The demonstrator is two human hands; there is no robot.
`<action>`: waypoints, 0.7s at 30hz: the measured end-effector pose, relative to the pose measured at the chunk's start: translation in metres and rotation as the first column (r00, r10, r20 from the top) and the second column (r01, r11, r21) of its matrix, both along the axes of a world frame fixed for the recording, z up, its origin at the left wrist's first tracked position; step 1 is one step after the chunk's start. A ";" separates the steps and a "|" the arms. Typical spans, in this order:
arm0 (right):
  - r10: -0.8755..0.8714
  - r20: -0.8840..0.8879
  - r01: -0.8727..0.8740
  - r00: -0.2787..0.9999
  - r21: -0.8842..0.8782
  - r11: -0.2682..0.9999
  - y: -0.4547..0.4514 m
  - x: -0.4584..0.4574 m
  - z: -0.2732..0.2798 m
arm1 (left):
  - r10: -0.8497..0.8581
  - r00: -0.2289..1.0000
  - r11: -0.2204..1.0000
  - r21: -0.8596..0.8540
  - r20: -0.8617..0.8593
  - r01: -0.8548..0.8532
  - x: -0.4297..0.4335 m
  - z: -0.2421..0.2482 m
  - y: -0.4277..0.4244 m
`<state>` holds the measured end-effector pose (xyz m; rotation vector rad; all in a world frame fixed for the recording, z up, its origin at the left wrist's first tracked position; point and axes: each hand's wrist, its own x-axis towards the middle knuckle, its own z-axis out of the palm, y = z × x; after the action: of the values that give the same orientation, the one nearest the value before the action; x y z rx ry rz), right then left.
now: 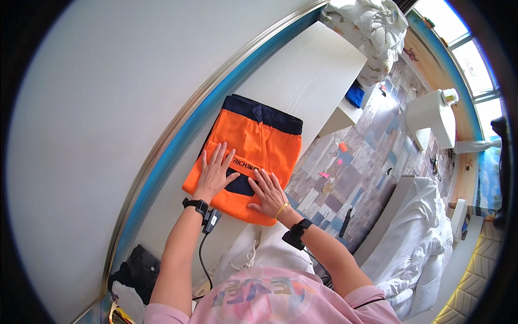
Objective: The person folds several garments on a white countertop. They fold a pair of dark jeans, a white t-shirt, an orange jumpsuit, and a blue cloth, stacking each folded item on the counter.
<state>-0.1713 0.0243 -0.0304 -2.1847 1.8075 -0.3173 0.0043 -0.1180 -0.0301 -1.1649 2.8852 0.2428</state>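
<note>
Before me a folded pair of orange work trousers [279,152] lies on a white tabletop [307,60]. Its dark navy waistband points away from me, and a navy patch and a strip bearing writing show on the folded leg. My left hand [215,172] rests flat on the left part of the fold, fingers spread. Flat on the right part, beside the navy patch, lies my right hand [269,193]. Neither hand grips the cloth. Both wrists wear black straps with cabled devices, and a yellow bracelet [282,210] circles the right wrist.
A white wall [101,101] runs along the table's left side. Black cloth [139,267] lies near at left. White bedding [412,243] is at right and more bedding [376,24] beyond the table. Small scraps [343,146] litter the patterned floor. A white cabinet [431,117] stands by the window.
</note>
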 end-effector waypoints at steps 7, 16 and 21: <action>0.041 0.010 -0.041 0.999 -0.016 0.999 0.012 -0.007 -0.001 | -0.065 0.997 0.996 0.060 -0.046 0.068 0.024 0.013 -0.001; 0.361 -0.021 -0.362 0.932 -0.038 0.931 0.078 -0.041 -0.004 | -0.390 0.892 0.921 0.090 0.227 0.380 0.089 0.055 0.012; 0.227 -0.148 -0.256 0.963 -0.219 0.941 0.070 -0.029 -0.027 | -0.322 0.941 0.945 -0.025 0.103 0.327 0.086 0.033 0.016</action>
<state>-0.1999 0.0947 -0.0570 -2.6134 1.6034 -0.3688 0.0901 -0.1019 0.0030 -0.6638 2.9450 0.1129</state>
